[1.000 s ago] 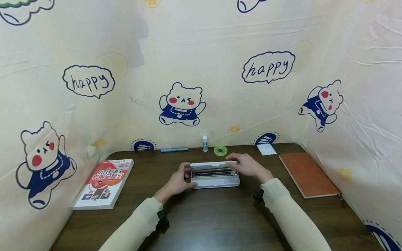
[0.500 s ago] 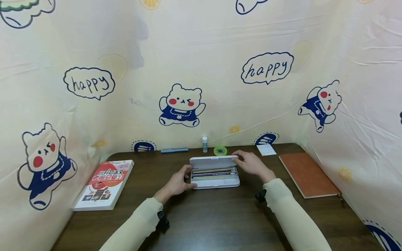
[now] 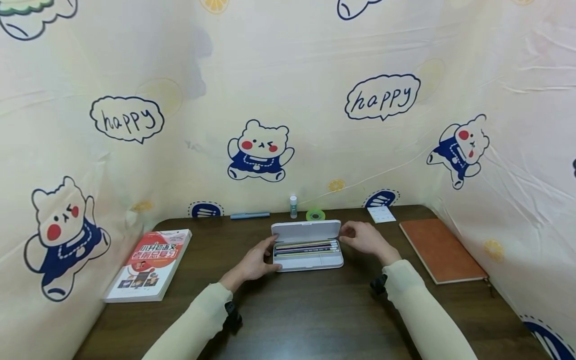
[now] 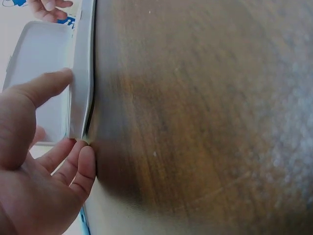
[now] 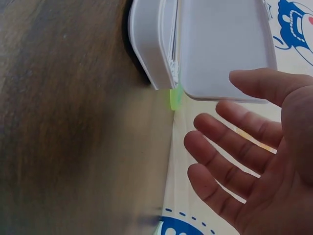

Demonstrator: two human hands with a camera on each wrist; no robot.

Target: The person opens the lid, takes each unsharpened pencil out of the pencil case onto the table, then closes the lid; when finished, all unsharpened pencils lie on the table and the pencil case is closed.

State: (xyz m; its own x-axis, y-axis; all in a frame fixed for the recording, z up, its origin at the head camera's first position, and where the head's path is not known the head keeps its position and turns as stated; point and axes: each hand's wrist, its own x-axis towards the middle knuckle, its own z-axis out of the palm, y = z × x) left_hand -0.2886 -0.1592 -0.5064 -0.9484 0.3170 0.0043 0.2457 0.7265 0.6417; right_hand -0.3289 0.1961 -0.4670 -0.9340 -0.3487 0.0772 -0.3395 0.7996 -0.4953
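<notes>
A white pencil case (image 3: 308,262) lies on the dark wooden table, its lid (image 3: 306,231) raised and leaning back. Several pencils (image 3: 307,247) are lined up inside it. My left hand (image 3: 255,260) holds the case by its left end; in the left wrist view the thumb (image 4: 51,85) lies on the front wall and the other fingers bend at the end of the case. Beside the lid's right edge is my right hand (image 3: 365,240). In the right wrist view its fingers (image 5: 230,161) are loosely bent with nothing between them, the thumb overlapping the lid from this angle.
Behind the case stand a glue stick (image 3: 294,207) and a green tape roll (image 3: 315,215). A blue pen (image 3: 250,215) lies at the back edge, a light paper pad (image 3: 381,214) back right. A book (image 3: 148,265) is at left, a brown notebook (image 3: 443,250) at right.
The pencil case lid has swung up and back from nearly edge-on to wide open. My right hand has let go of the lid and moved a little right. The left hand stays on the case.
</notes>
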